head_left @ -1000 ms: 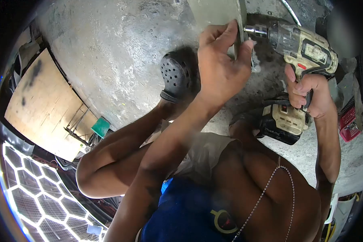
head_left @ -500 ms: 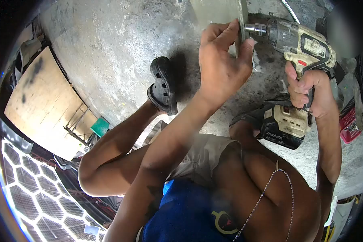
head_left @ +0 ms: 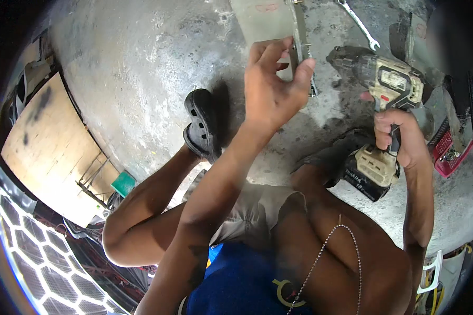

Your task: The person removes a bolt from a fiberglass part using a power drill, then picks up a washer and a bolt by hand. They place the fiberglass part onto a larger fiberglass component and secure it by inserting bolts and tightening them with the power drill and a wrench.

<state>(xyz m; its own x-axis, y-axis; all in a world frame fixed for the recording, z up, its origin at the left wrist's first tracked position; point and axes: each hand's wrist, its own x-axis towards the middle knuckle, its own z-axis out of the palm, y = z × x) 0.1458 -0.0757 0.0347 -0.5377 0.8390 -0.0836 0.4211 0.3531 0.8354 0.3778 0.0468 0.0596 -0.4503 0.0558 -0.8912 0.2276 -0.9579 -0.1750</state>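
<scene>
My right hand [head_left: 404,134] is wrapped round the grip of a cream-and-black cordless drill [head_left: 397,79], whose nose points left toward a greenish-grey panel [head_left: 263,21] on the floor. A thick battery [head_left: 370,170] sits at the base of the drill's handle. Beside the panel's right edge is my left hand [head_left: 276,86], thumb and fingers apart, with the fingertips right at the edge. Small bolts [head_left: 306,46] stick out along that edge. The drill's nose is apart from the panel and looks dark against the floor.
A combination wrench [head_left: 360,25] lies on the concrete floor [head_left: 142,58] beyond the drill. To the right is a red basket [head_left: 449,155] with small metal parts. My feet in black clogs [head_left: 207,123] flank the work area. A plywood sheet [head_left: 52,147] stands left.
The drill has drawn back right from the panel edge, where its socket was before. My left hand's fingers have spread, and the view has shifted so that the wrench shows more fully.
</scene>
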